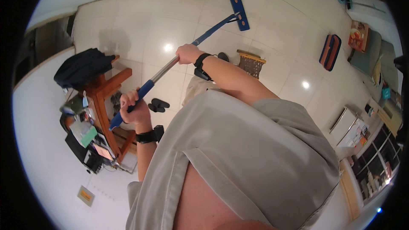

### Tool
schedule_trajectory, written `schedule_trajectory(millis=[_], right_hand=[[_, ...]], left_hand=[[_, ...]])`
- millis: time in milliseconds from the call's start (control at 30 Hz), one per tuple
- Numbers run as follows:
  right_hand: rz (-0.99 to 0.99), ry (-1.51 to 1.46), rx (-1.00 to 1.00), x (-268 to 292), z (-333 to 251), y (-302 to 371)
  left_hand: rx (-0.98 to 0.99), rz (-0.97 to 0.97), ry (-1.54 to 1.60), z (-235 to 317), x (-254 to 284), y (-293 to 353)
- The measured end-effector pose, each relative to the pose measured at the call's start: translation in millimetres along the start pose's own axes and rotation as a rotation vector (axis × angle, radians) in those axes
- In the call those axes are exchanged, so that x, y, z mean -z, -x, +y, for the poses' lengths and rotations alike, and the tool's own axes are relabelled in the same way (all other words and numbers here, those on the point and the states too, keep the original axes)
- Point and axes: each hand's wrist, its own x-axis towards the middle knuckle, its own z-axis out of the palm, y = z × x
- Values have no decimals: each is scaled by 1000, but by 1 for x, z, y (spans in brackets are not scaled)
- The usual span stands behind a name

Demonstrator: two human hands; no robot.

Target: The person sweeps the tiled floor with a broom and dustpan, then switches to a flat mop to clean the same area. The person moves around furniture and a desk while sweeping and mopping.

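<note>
The left hand grasps the blue grip near the close end of a mop; the right hand is closed around its pole farther along; the flat blue head is on the tiled floor, toward its far edge; dark slippers lie near the left hand; a red-and-blue oblong object lies toward the floor's right edge.
</note>
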Motion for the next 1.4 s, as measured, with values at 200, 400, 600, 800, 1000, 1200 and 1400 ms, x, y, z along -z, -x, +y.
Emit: schedule_trajectory(millis=[200,400,600,800,1000,1200,1400], right_hand=[[199,72,-177,93,90,24],[243,49,-196,135,111,17],[350,-108,-51,135,25,-65],[207,-217,-123,129,6,-113],[254,-151,-275,134,98,-126],[530,-281,-321,164,232,-82],[810,-366,-420,199,320,-46]], left_hand=[[199,-331,-73,-48,-87,-56],[311,-542,-262,-6,-129,-95],[133,-506,-385,63,-106,-176],[157,-444,-204,40,-64,-219],[265,-407,-182,-59,-76,-258],[294,-675,-282,-153,-185,-267],[313,-952,-312,-218,-312,-277]])
